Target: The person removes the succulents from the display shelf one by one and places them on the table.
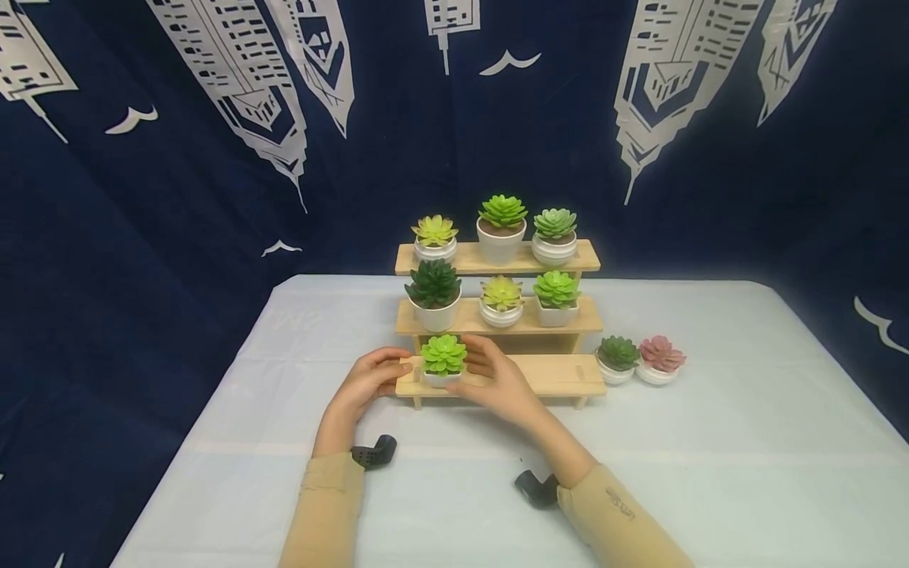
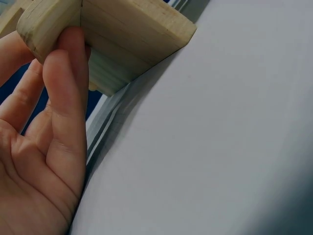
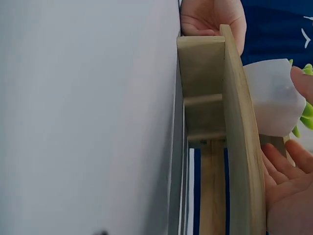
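Observation:
A bright green succulent in a white pot (image 1: 443, 361) sits near the left end of the bottom step of a three-tier wooden plant stand (image 1: 554, 375). My right hand (image 1: 500, 386) holds this pot from its right side, thumb at the front and fingers behind. In the right wrist view the white pot (image 3: 274, 98) rests on the step board, the thumb touching it. At the left end of the same step, my left hand (image 1: 364, 386) pinches the board. The left wrist view shows thumb and fingers on the wooden board end (image 2: 54, 29).
Several potted succulents stand on the upper two tiers, among them a dark green one (image 1: 435, 288) and a tall-potted one (image 1: 501, 229). Right of the stand, a green succulent (image 1: 618, 359) and a pink succulent (image 1: 660, 359) sit on the white table (image 1: 710, 473). Behind hangs a navy cloth (image 1: 454, 142).

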`<state>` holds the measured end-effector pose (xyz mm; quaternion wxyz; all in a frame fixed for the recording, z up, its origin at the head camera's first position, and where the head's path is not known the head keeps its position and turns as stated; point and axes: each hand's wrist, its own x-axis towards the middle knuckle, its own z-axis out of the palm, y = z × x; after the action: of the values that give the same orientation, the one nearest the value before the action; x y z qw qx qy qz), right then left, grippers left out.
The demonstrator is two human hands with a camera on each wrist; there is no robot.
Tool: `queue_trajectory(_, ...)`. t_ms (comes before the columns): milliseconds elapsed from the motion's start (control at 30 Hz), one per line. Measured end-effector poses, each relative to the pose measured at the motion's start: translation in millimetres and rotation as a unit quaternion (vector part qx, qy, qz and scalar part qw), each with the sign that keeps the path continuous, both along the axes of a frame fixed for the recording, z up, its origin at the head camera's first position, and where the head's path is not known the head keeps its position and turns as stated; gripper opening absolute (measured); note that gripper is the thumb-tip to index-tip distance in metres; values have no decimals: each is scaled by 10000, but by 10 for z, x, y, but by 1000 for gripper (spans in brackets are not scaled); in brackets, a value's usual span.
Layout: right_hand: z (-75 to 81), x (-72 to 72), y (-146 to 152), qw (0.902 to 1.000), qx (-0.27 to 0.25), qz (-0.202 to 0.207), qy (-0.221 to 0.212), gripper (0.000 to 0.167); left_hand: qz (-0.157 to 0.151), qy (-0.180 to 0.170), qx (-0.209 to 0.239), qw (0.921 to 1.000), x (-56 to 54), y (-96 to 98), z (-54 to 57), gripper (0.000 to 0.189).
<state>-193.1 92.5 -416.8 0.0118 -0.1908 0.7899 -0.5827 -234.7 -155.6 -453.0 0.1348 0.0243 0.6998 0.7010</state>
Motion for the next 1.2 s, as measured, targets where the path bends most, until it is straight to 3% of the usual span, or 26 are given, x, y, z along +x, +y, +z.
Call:
queue_trajectory(367,-60,-42,-16,9999,-111,-49,-29,63,-45,26,13,10000,-8,4,-13,37)
queue_trajectory(700,-7,34,-3,9976,-342,6,-596,65,-17,6,66,10000,-10,-2,-16,35)
queue_trajectory(967,128,178,-87,9978,-21,495,-432,58,-61,44,47,10000,-10,-11,-17,35)
queue_trajectory(1200,103,239,-141,9961,203,817,-252,58,-37,41,64,10000,-12,-7,-21,34)
